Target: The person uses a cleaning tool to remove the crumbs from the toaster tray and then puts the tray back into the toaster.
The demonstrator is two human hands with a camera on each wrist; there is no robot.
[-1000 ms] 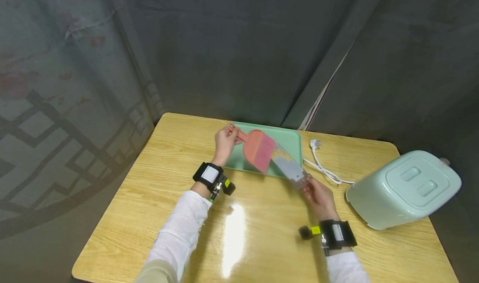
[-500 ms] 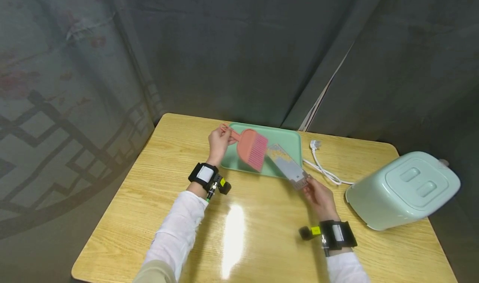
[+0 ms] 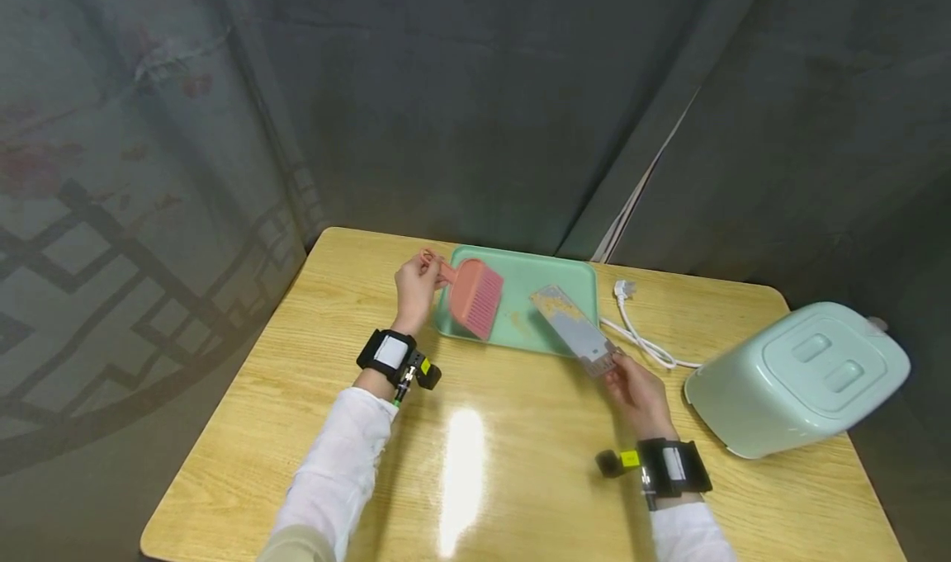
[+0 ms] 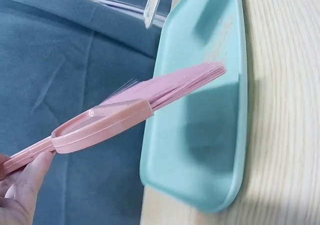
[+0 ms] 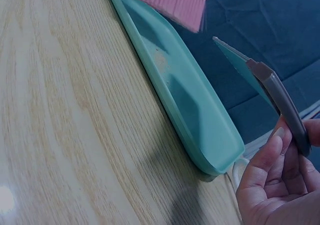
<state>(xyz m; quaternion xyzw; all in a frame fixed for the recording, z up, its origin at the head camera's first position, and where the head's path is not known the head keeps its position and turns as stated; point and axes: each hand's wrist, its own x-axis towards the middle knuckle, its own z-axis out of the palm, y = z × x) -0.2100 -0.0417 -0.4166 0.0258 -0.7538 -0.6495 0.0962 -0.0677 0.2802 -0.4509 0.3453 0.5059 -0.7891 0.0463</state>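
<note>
My left hand (image 3: 413,285) grips the handle of a pink hand brush (image 3: 475,296), whose bristles (image 4: 185,82) hang over the left part of a mint green tray (image 3: 520,332). The right hand (image 3: 636,389) pinches the near end of a flat grey crumb tray (image 3: 575,329), tilted up over the green tray's right side. Yellow crumbs stick to its far end. Some crumbs lie in the green tray (image 5: 161,60). The right wrist view shows the grey tray's edge (image 5: 280,105) between my fingers (image 5: 265,160).
A mint green appliance (image 3: 798,376) lies tipped on the table at the right. Its white cord and plug (image 3: 627,306) run behind the tray. Dark curtains close off the back and sides. The wooden table (image 3: 475,463) has bare surface in front.
The left hand has drawn the pink brush leftward, off the grey crumb tray, to the green tray's left end. The right hand and grey tray have hardly moved.
</note>
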